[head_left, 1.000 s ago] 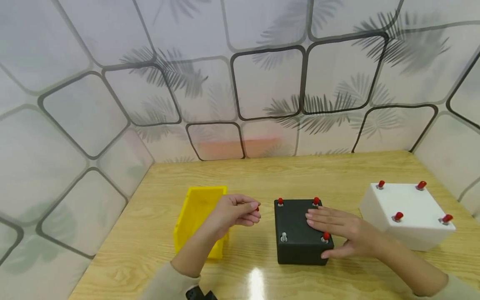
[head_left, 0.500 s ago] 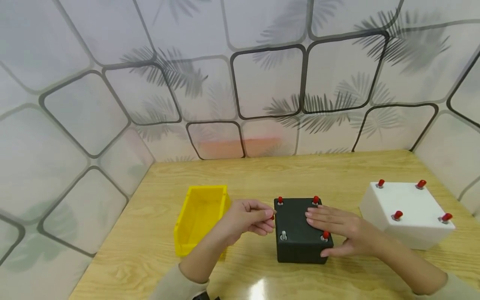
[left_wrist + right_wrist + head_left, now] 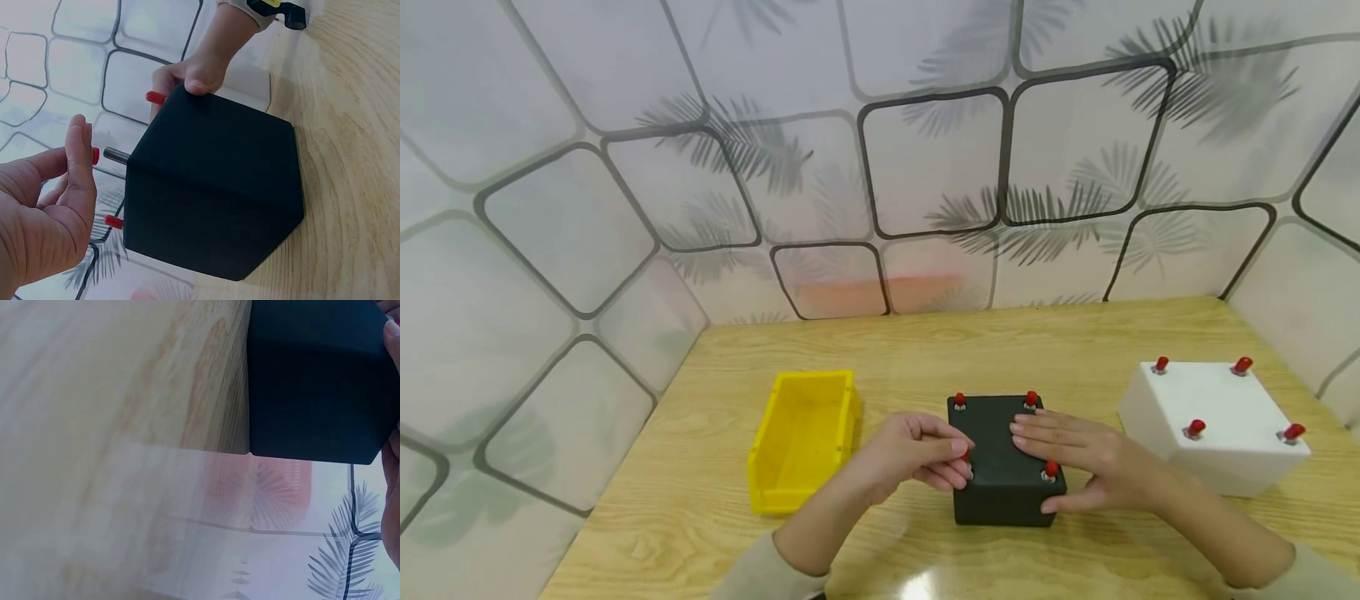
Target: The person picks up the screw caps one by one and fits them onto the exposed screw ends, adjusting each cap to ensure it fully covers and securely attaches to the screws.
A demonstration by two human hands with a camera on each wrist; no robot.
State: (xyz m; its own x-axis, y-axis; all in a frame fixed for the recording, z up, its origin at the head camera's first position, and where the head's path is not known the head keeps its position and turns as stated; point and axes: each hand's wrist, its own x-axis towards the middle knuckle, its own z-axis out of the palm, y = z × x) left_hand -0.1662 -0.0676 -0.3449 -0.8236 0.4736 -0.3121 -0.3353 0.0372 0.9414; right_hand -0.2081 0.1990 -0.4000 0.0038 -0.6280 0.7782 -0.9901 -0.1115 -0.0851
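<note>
My left hand (image 3: pixel 917 454) pinches a small red cap (image 3: pixel 95 156) between thumb and fingers, at the near left corner of the black box (image 3: pixel 988 437). In the left wrist view, a bare threaded metal post (image 3: pixel 116 155) sticks out of that corner, with a short gap between it and the cap. Red caps (image 3: pixel 1032 399) cover the posts at the other corners. My right hand (image 3: pixel 1086 454) rests on the right part of the box top with straight fingers, its thumb low by the near right corner.
A yellow bin (image 3: pixel 782 501) stands left of the black box on the wooden table (image 3: pixel 662 517). To the right is a white box (image 3: pixel 1240 408) with several red-capped posts. A patterned backdrop (image 3: pixel 940 167) rises behind the table.
My left hand has moved right from beside the yellow bin, carrying the red cap to the bare post on the black box. The right hand has stayed on the box.
</note>
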